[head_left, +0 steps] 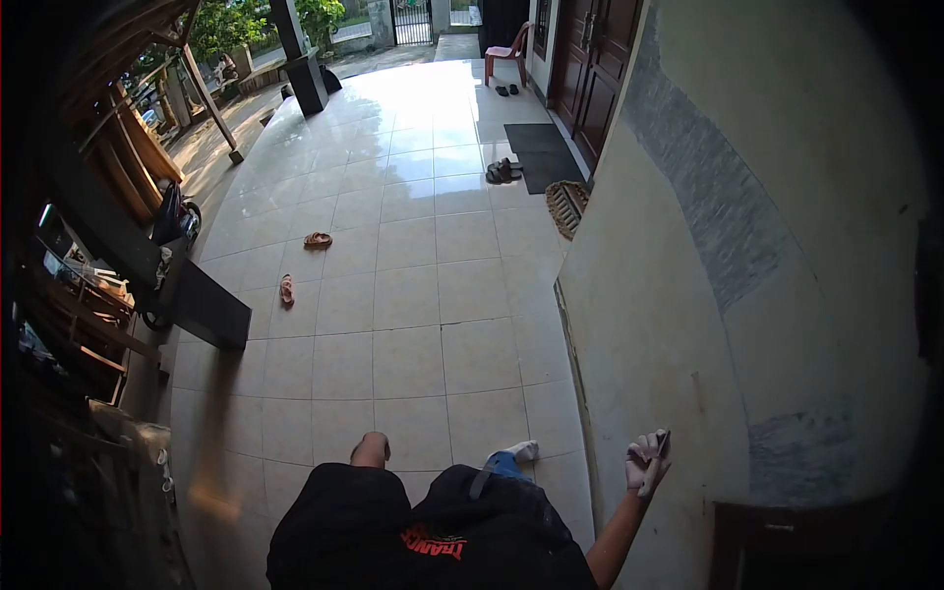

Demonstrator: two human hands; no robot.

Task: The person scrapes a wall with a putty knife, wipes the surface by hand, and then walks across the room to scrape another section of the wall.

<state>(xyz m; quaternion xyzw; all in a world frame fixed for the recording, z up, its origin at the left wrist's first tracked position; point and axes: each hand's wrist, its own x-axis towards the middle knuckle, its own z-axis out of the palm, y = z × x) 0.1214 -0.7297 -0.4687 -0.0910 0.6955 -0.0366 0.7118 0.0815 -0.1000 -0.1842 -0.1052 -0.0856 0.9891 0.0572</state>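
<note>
My right hand [646, 462], dusted with white, is raised beside the cream wall [654, 344] on my right. Its fingers are curled round a small, thin, dark-edged piece [666, 442], whose kind I cannot tell. Grey, streaky patches [723, 216] cross the upper wall, and another rough grey patch [801, 447] lies lower down, to the right of the hand. My left hand is out of view. Below me show my black clothing [433, 511] with red lettering, a bare part of my leg [371, 450], and a white-covered foot [524, 451] below blue cloth.
Glossy tiles [408, 295] run ahead along the porch. Loose sandals [318, 240] lie on them, with more footwear [503, 171] by a dark mat [543, 157] and a woven mat [566, 208]. A red chair [506, 54] stands near brown doors [587, 74]. Dark pillars [206, 300] line the left.
</note>
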